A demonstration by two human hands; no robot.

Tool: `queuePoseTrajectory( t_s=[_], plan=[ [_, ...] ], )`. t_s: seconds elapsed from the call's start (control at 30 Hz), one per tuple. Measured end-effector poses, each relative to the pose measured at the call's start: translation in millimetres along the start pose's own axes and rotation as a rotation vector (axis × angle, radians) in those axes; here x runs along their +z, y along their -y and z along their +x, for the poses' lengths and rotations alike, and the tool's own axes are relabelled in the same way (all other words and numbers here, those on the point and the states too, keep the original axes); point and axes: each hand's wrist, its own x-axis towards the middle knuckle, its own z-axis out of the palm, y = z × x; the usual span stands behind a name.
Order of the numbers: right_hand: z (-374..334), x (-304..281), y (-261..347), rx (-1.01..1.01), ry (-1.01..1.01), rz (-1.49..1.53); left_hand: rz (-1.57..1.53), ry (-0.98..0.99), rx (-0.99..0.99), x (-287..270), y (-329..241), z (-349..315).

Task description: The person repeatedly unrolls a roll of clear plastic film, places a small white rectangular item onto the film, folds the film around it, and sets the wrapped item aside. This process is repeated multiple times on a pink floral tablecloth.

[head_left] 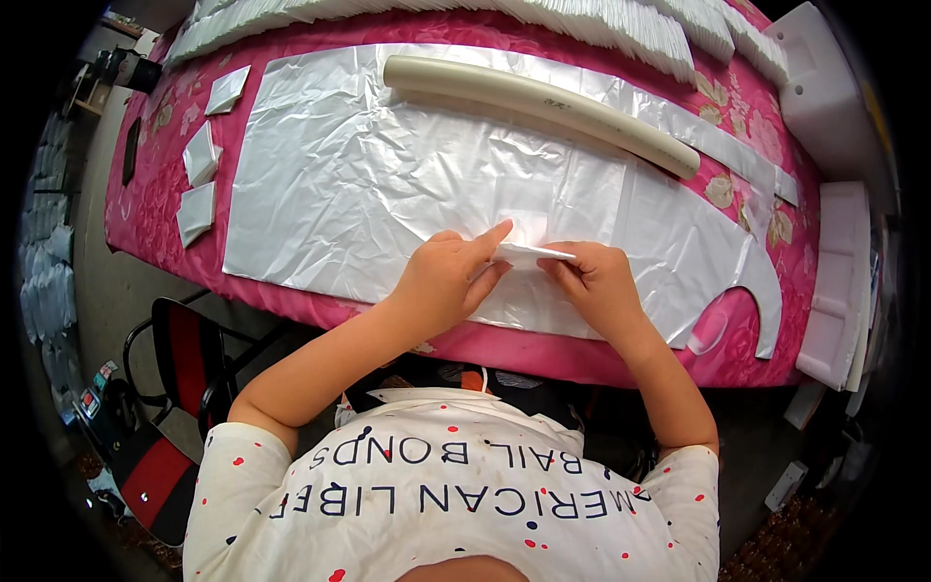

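Note:
Over the near part of the table I hold a small folded white plastic bag (pixel 529 251) between both hands. My left hand (pixel 448 272) is at its left end, index finger stretched out above and thumb below. My right hand (pixel 593 281) pinches the right end between thumb and fingers. Beneath my hands a large white plastic bag (pixel 320 165) is spread out, creased, its handle cut-out at the right. A long cream-coloured pipe (pixel 543 109) rests across the far part of the spread bag.
Three small folded white pieces, one of them a folded packet (pixel 197 213), lie along the table's left side on a pink flowered cloth (pixel 155 228). Rows of stacked white folded bags (pixel 582 27) line the far edge. White foam boxes (pixel 834 281) stand right; a red-black chair (pixel 189 354) stands left.

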Motion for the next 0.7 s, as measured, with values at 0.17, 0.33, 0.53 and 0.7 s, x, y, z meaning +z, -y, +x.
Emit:
queuePoseTrajectory(
  t_s=[0.17,0.33,0.53,0.7],
  plan=[
    [28,-11,12,0.461,0.146,0.143,-0.173,-0.089,-0.326,-1,-3,19],
    [46,-16,11,0.547,0.266,0.146,-0.243,-0.047,-0.415,-9,-6,27],
    [45,-13,18,0.512,0.217,0.047,-0.281,-0.07,-0.438,-8,-7,25],
    [54,-17,16,0.533,0.292,0.064,0.038,-0.113,-0.27,-10,-17,22]
  ],
)
